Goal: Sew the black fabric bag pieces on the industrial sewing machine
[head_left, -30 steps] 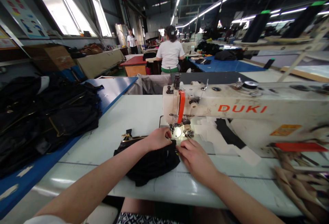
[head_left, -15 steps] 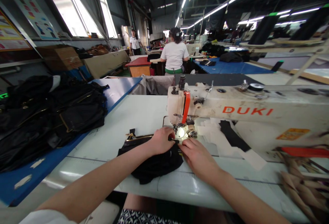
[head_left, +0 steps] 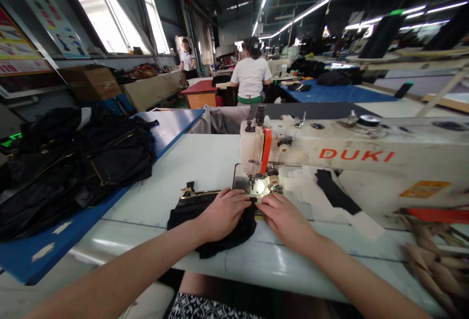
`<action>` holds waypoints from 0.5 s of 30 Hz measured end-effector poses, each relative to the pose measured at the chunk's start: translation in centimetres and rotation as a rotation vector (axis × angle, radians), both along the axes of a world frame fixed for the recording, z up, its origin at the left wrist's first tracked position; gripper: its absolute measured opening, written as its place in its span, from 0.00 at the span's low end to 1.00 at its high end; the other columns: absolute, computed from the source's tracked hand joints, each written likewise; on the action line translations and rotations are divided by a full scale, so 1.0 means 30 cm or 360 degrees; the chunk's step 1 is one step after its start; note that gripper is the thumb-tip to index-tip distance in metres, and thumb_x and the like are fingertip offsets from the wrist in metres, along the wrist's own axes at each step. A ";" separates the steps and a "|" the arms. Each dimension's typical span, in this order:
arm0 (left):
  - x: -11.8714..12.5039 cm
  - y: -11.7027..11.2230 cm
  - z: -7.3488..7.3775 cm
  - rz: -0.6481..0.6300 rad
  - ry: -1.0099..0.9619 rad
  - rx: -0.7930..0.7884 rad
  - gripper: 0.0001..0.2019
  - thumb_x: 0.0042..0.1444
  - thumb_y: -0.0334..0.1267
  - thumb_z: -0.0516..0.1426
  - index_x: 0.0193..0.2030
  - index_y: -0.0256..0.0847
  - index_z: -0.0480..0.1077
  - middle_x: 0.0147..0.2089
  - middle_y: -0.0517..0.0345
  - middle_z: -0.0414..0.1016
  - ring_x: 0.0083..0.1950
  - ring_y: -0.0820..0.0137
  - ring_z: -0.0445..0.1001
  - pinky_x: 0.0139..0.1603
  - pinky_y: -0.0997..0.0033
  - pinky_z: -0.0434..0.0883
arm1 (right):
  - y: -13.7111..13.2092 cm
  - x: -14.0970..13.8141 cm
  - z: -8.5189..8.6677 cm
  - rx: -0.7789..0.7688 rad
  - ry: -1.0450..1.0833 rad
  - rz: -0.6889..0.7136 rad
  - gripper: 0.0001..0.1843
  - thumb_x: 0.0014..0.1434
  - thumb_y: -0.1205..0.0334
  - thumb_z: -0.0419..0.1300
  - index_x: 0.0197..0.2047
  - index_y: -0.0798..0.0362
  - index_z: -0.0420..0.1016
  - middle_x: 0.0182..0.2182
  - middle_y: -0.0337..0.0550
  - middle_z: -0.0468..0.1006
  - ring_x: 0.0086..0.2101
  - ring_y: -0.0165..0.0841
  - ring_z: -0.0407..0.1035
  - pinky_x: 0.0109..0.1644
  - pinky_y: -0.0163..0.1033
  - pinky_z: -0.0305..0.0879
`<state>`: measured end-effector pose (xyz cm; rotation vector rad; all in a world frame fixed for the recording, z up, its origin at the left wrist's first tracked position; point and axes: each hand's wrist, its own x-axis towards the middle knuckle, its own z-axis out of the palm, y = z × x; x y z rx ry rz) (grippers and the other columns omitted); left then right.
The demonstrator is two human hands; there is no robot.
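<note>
A black fabric piece with a gold zipper lies on the pale sewing table, just in front of the sewing machine. My left hand rests over its right part, fingers bent and closed on the fabric near the zipper's end. From the other side, my right hand pinches the right edge of the same piece, its fingertips close to those of my left. Under my fingers the exact grip is partly hidden. The machine's needle area and metal plate sit just beyond my fingertips, apart from the cloth.
A heap of black zippered pieces covers the blue-edged table at left. White paper and a black strip lie under the machine arm. Beige strips hang at lower right. A person in a white shirt sits ahead; another stands further back.
My left hand has shifted slightly left and toward me, its fingers now flatter over the fabric. The cloth's near edge has drawn in a little. My right hand stays nearly in place.
</note>
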<state>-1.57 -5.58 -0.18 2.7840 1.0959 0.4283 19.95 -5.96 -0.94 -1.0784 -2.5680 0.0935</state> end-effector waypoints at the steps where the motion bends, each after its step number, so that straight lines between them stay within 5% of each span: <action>1: -0.002 -0.002 -0.003 0.0011 -0.0015 -0.0014 0.16 0.63 0.30 0.47 0.55 0.42 0.65 0.57 0.56 0.70 0.62 0.64 0.60 0.63 0.56 0.54 | 0.002 0.002 0.000 0.0004 0.0009 0.0012 0.14 0.59 0.73 0.54 0.46 0.53 0.73 0.36 0.45 0.72 0.41 0.38 0.63 0.47 0.45 0.64; 15: -0.041 0.126 -0.011 -0.0152 0.0052 0.0041 0.16 0.61 0.31 0.49 0.54 0.42 0.67 0.56 0.52 0.70 0.61 0.64 0.62 0.63 0.55 0.55 | 0.070 -0.029 -0.005 0.0189 -0.0087 -0.0052 0.10 0.60 0.69 0.55 0.44 0.54 0.75 0.35 0.46 0.73 0.40 0.38 0.64 0.45 0.44 0.63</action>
